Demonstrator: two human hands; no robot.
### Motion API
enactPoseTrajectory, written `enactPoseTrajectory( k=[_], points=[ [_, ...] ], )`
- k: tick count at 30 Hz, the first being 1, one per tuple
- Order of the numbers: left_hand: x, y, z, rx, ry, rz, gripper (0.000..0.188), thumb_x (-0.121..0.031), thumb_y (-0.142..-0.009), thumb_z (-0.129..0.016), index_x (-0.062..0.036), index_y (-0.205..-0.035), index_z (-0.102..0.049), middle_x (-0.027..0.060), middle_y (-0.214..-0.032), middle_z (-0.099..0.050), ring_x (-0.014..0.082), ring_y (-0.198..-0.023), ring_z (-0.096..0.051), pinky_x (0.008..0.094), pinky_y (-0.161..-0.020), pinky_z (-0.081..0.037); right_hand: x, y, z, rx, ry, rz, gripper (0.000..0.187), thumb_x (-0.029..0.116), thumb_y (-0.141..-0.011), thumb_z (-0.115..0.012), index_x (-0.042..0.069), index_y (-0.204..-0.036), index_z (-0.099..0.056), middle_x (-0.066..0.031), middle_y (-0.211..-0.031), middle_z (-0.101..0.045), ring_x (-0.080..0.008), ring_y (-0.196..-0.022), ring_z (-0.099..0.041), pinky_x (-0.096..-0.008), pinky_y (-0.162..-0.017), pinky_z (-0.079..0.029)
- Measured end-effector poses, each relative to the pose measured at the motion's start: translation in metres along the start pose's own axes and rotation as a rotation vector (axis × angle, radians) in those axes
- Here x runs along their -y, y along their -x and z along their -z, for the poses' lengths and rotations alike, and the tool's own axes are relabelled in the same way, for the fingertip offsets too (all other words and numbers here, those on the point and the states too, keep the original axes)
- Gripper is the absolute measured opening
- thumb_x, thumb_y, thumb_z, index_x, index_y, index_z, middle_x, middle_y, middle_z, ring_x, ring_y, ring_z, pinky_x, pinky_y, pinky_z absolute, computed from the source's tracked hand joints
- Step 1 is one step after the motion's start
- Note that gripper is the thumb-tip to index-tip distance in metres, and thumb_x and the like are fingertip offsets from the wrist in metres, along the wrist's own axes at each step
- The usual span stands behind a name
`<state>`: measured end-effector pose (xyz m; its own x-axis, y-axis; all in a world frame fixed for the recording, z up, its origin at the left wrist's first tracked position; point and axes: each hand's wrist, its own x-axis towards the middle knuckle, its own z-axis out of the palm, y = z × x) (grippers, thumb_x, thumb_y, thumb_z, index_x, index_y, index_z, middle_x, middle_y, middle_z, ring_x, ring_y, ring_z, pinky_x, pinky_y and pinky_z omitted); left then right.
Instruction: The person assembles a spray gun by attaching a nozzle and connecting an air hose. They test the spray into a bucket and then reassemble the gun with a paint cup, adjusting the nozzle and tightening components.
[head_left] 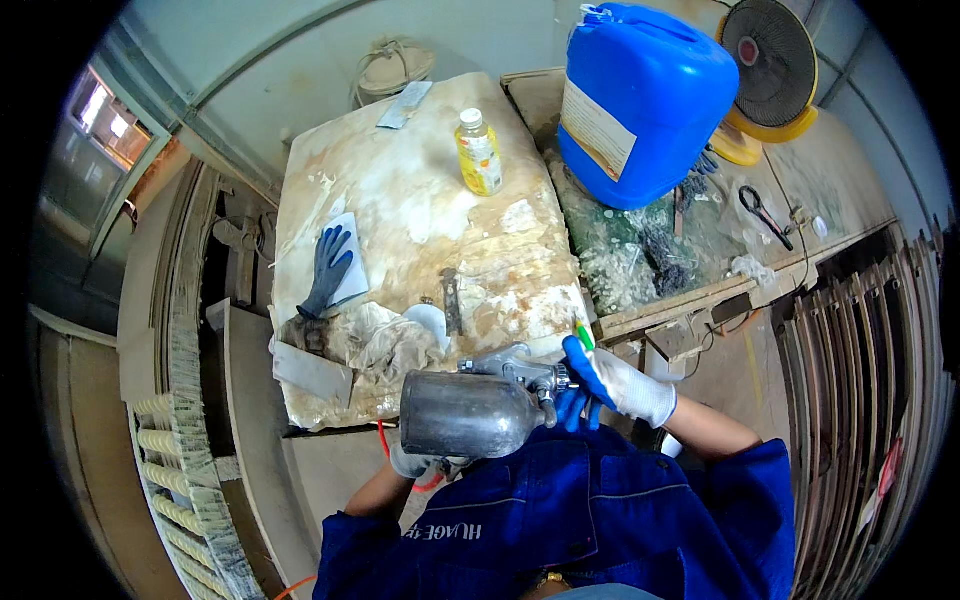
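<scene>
In front of my body is a metal spray gun [515,368] with a dull grey cup [462,415]. My left hand [410,462], in a pale glove, is closed at the gun beneath the cup; the cup hides most of its fingers. My right hand [620,385] wears a white glove with blue palm and fingers. It is closed beside the gun's nozzle end, around a slim green-and-white stick [584,335] that shows above the thumb. A red hose [384,438] passes near my left hand.
The stained table [400,215] carries a yellow bottle [478,155], a blue glove [328,270], and a crumpled cloth [385,340]. At right stand a large blue jerrycan [650,90] and a fan [768,60]. Racks of panels [850,370] flank the right; a shelf frame [175,480] is left.
</scene>
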<state>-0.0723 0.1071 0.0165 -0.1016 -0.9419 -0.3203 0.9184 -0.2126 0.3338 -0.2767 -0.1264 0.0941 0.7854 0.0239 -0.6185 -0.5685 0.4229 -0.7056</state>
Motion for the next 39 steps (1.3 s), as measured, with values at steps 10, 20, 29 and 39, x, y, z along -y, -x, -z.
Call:
enactPoseTrajectory(
  k=[10,20,29,39],
  points=[
    [-0.004,0.007,0.005,-0.029,-0.068,-0.028,0.051,-0.027,-0.101,-0.044,-0.005,-0.146,-0.032,0.0183,-0.144,-0.042,0.0292,-0.132,-0.045,0.0436,-0.109,-0.041,0.002,0.001,-0.016,-0.064,0.033,0.108,0.056,0.052,-0.098,-0.045,-0.001,-0.096,-0.063,-0.0089,-0.077,-0.063,-0.0141,-0.066,-0.066,-0.0261,-0.053,-0.053],
    [-0.009,0.008,0.008,-0.023,-0.115,-0.025,0.051,-0.026,-0.101,-0.044,-0.0044,-0.145,-0.032,0.0185,-0.144,-0.042,0.0296,-0.132,-0.045,0.0437,-0.109,-0.041,0.003,0.002,-0.028,-0.062,-0.071,0.141,0.072,0.072,-0.09,-0.04,0.007,-0.071,-0.063,-0.0053,-0.059,-0.058,-0.0142,-0.051,-0.059,-0.0246,-0.046,-0.047],
    [-0.005,0.009,0.007,-0.024,-0.133,-0.004,0.051,-0.026,-0.101,-0.043,-0.0038,-0.145,-0.032,0.0186,-0.144,-0.042,0.0299,-0.132,-0.045,0.0438,-0.109,-0.041,-0.011,-0.005,-0.032,-0.19,0.025,0.177,0.069,0.071,-0.091,-0.04,0.006,-0.082,-0.065,-0.0053,-0.058,-0.06,-0.0129,-0.043,-0.056,-0.0246,-0.036,-0.04],
    [-0.006,0.007,0.006,-0.014,-0.214,-0.037,0.051,-0.025,-0.101,-0.043,-0.0032,-0.145,-0.032,0.0188,-0.144,-0.042,0.0302,-0.131,-0.045,0.0439,-0.109,-0.041,-0.011,0.005,-0.023,-0.312,0.319,0.415,0.047,0.044,-0.102,-0.037,0.003,-0.108,-0.058,-0.0098,-0.081,-0.064,-0.022,-0.07,-0.064,-0.0315,-0.061,-0.052]
  ],
)
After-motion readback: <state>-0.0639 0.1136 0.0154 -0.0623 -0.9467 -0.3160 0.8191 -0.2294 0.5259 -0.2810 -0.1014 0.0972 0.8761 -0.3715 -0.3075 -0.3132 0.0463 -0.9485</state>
